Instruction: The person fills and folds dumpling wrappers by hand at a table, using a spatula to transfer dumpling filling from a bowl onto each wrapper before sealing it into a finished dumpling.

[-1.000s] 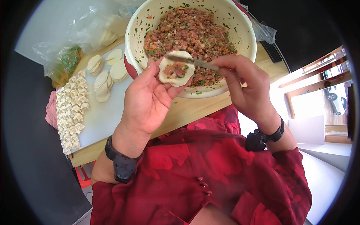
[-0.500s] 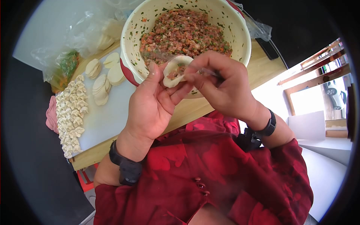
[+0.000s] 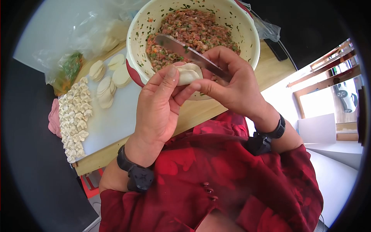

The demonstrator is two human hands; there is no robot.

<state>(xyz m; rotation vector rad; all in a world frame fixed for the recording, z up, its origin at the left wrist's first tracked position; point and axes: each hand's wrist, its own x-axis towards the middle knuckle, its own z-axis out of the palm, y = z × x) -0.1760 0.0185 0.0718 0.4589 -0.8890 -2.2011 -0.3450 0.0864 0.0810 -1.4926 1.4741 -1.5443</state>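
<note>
A folded dumpling (image 3: pixel 188 74) rests in the fingers of my left hand (image 3: pixel 157 101), its wrapper closed over into a half-moon. My left thumb presses its left end. My right hand (image 3: pixel 240 86) grips a flat metal spreader (image 3: pixel 181 48), which slants up and left across the bowl. The right thumb touches the dumpling's right edge. Both hands are over the near rim of the large cream bowl (image 3: pixel 136 42). Inside it is a minced meat filling (image 3: pixel 197 29) with green and orange bits.
Left of the bowl, a white board (image 3: pixel 112 125) carries stacks of round wrappers (image 3: pixel 105 92) and rows of finished dumplings (image 3: pixel 77 116). Plastic bags (image 3: pixel 94 33) lie at the back left. A dark phone (image 3: pixel 276 50) lies right of the bowl, by the wooden table's (image 3: pixel 266 75) edge.
The open wrapper with filling showing is now folded shut. The spreader in my right hand has swung out into clear view, pointing up and left over the bowl.
</note>
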